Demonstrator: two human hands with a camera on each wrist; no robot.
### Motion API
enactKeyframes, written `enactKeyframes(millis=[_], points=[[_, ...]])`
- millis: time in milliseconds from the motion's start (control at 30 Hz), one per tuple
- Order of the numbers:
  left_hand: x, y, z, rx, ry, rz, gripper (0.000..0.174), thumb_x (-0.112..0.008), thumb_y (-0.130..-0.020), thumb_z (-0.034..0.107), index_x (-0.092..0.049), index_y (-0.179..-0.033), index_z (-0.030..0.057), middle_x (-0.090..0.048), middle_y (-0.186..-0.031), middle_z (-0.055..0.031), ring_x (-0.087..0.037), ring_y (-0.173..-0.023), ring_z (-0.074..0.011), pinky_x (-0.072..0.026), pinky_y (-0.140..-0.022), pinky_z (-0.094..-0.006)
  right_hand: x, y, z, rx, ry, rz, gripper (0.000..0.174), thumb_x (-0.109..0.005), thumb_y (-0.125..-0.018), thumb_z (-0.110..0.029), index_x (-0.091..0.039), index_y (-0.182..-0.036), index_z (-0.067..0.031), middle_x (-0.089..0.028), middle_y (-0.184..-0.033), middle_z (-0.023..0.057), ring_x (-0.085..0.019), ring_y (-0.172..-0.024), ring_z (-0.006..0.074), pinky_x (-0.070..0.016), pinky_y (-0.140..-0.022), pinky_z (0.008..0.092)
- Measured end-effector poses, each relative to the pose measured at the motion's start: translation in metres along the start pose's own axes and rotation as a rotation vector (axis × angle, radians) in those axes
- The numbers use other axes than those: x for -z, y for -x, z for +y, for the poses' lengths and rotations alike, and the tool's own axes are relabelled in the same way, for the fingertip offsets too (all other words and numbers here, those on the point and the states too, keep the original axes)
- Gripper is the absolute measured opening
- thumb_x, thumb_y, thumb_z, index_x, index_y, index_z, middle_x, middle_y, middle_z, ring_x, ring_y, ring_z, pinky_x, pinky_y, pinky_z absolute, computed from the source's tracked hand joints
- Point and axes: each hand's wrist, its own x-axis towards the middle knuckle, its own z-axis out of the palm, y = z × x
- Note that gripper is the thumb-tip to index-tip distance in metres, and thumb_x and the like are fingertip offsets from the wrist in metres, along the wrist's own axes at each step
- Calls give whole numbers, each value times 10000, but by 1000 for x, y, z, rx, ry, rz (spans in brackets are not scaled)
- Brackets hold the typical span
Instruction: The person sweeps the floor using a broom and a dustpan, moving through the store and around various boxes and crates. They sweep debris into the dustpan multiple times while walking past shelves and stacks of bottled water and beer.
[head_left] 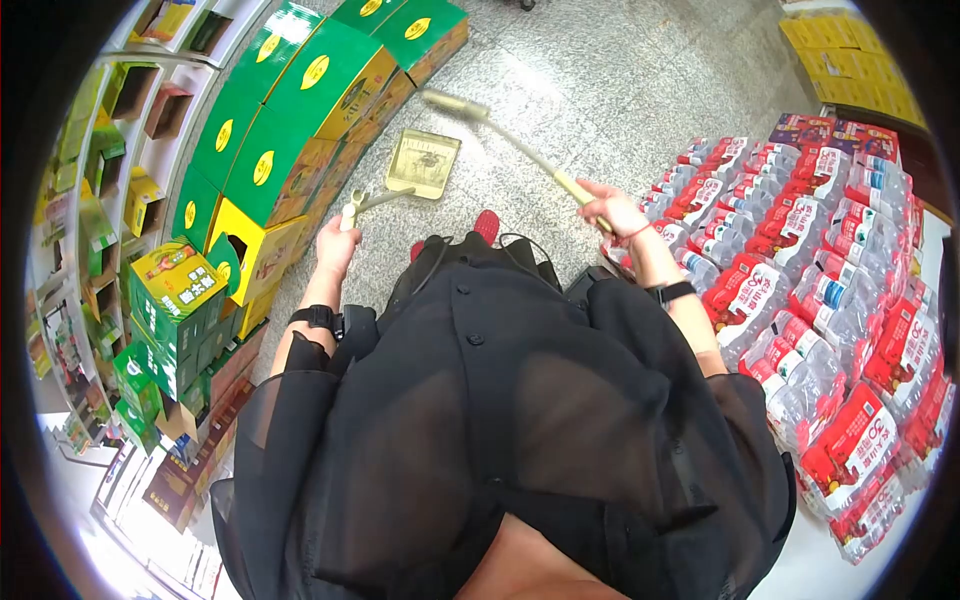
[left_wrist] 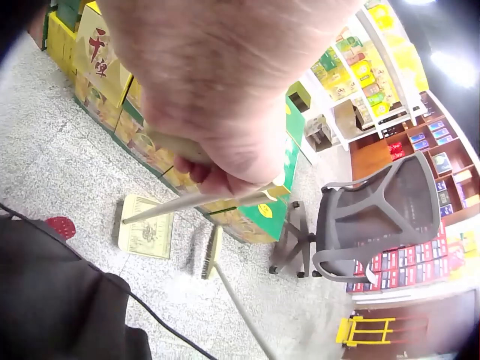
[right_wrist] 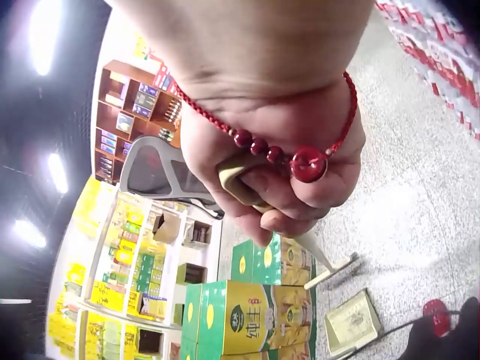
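Note:
My left hand (head_left: 338, 248) grips the pale handle of a long-handled dustpan (head_left: 446, 152), whose pan lies on the floor in front of my feet. Curled round the upper end of a broom (head_left: 530, 152) is my right hand (head_left: 616, 212), which wears a red beaded bracelet (right_wrist: 306, 163). The broom head (head_left: 455, 105) is down on the floor just beyond the dustpan, with a gap between them. Dark bristles show along the broom head (left_wrist: 213, 251) in the left wrist view. Much of each handle's grip is hidden by the fingers.
Green and yellow cartons (head_left: 300, 110) stand stacked on the left, before stocked shelves (head_left: 130, 150). Shrink-wrapped bottle packs (head_left: 790, 250) are piled on the right. A mesh office chair (left_wrist: 382, 217) stands past the cartons. Red shoes (head_left: 487, 226) show below the dark clothing.

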Motion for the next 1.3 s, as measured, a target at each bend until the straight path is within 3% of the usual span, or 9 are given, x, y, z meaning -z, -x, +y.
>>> enactKeyframes(millis=[200, 333, 433, 467, 633, 800, 933, 1167, 1300], points=[[-14, -14, 49, -28, -95, -35, 337, -600, -604, 129, -619, -931, 49, -629, -803, -109, -598, -785, -230, -444, -732, -326, 18, -91, -14, 82, 104, 124, 661, -622, -688, -96, -408, -1313, -56, -500, -642, 6, -436, -499, 87, -337, -392, 241], [-21, -29, 76, -44, -126, -95, 367, -604, -610, 133, -621, -970, 64, -637, -836, -111, -603, -813, -230, -447, -755, -327, 2, -125, -13, -56, 36, 208, 526, -629, -700, -132, -492, -1208, -127, -439, -599, -1, -426, -465, 113, -324, -338, 271], [-29, -48, 86, -61, -132, -132, 413, -613, -618, 136, -615, -1028, 83, -642, -873, -115, -609, -848, -232, -452, -763, -337, -6, -107, -12, -74, 270, 30, 615, -634, -682, -119, -447, -1268, -110, -468, -613, 31, -432, -435, 141, -348, -345, 311], [-28, -54, 90, -67, -130, -140, 413, -613, -618, 136, -615, -1028, 83, -642, -873, -115, -609, -848, -232, -452, -763, -337, -3, -117, 10, 86, 303, 47, 651, -624, -673, -98, -428, -1294, -96, -510, -650, 48, -442, -436, 145, -348, -350, 315], [-18, -71, 119, -85, -195, -168, 383, -613, -617, 145, -618, -996, 88, -643, -857, -126, -612, -842, -253, -451, -758, -356, 13, -55, -28, -145, -48, -58, 652, -601, -652, -50, -438, -1283, -19, -560, -711, 44, -480, -518, 74, -305, -350, 205], [-4, -88, 144, -134, -243, -189, 360, -615, -609, 157, -615, -962, 84, -639, -838, -134, -610, -831, -268, -451, -744, -354, 30, -42, -38, -119, -205, -2, 689, -597, -660, -37, -389, -1316, -4, -559, -703, 24, -465, -493, 56, -300, -353, 191], [0, -100, 160, -194, -221, -205, 257, -611, -599, 110, -589, -841, 27, -573, -683, -73, -549, -668, -190, -423, -649, -312, 36, -54, -88, 0, -4, 133, 729, -624, -666, -55, -346, -1336, 12, -543, -674, 8, -445, -479, 80, -343, -394, 226], [2, -119, 179, -238, -268, -234, 257, -610, -602, 109, -587, -847, 36, -571, -685, -73, -546, -663, -189, -423, -649, -313, 57, -185, -103, -52, -78, 237, 728, -639, -705, -103, -340, -1367, -147, -492, -624, -5, -407, -453, 89, -319, -356, 242], [1, -131, 183, -240, -274, -253, 270, -612, -604, 112, -589, -863, 35, -575, -697, -68, -551, -671, -188, -425, -655, -312, 27, -186, -105, -86, 27, 209, 696, -648, -695, -101, -386, -1338, -133, -507, -653, 8, -429, -474, 109, -346, -376, 273]])
